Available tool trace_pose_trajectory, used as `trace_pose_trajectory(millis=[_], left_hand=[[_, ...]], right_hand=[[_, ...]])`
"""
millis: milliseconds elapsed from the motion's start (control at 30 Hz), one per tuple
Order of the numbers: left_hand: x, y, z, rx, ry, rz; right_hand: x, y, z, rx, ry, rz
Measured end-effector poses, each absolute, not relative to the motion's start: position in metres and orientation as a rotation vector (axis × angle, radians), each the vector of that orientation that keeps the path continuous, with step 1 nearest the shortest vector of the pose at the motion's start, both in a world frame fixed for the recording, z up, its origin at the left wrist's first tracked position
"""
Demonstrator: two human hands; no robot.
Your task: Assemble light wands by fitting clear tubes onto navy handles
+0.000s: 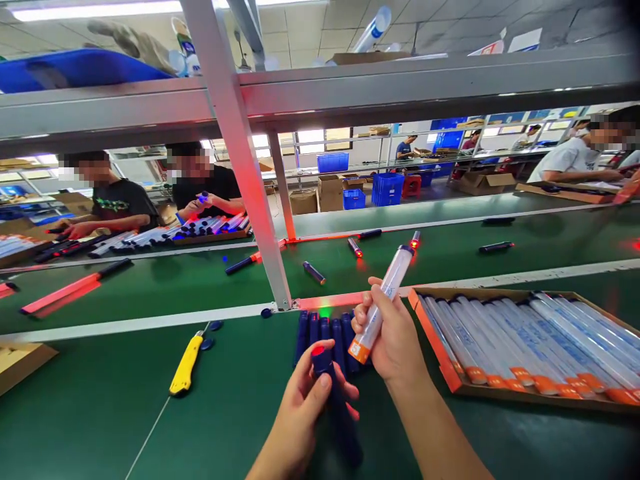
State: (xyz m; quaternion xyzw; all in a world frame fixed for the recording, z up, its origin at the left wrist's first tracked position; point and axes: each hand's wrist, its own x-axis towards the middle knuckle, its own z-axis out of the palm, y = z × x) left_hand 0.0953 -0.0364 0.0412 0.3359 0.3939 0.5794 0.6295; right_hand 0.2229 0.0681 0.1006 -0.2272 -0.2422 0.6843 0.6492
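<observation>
My left hand (300, 407) is wrapped round a dark flashlight handle (340, 427), whose upper end glows red. Just above and to the right, my right hand (393, 327) grips a translucent white tube (383, 300) with an orange lower end and a dark top, tilted up to the right. Behind both hands several dark handles (302, 340) lie side by side on the green surface; a green light shows at one of them. An open carton of white tubes (505, 340) with orange ends stands right of my right hand.
A yellow cutter (187, 363) lies left, beside small dark caps (207, 344). A metal post (250, 160) rises ahead, under an overhead shelf (420, 83). Loose flashlights (314, 273) lie on the belt (435, 267) beyond. People sit across it. A cardboard box (23, 363) is at far left.
</observation>
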Motion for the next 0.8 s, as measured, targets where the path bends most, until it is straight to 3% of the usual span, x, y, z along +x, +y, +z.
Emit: trace_pose_trajectory(millis=[433, 567, 667, 800], left_hand=[[0.104, -0.034, 0.043, 1.326, 1.465, 1.129], [0.013, -0.009, 0.063, 1.269, 1.977, 1.202], [-0.08, 0.042, 0.083, 1.077, 2.416, 1.095], [-0.148, 0.131, 0.088, 1.172, 2.358, 0.887]], right_hand=[[0.221, 0.056, 0.104, -0.59, -0.691, 1.348], [0.28, 0.099, 0.112, -0.801, -0.966, 1.078], [0.34, 0.16, 0.115, -1.377, -1.417, 0.819], [0.416, 0.253, 0.112, -1.802, -1.444, 0.561]])
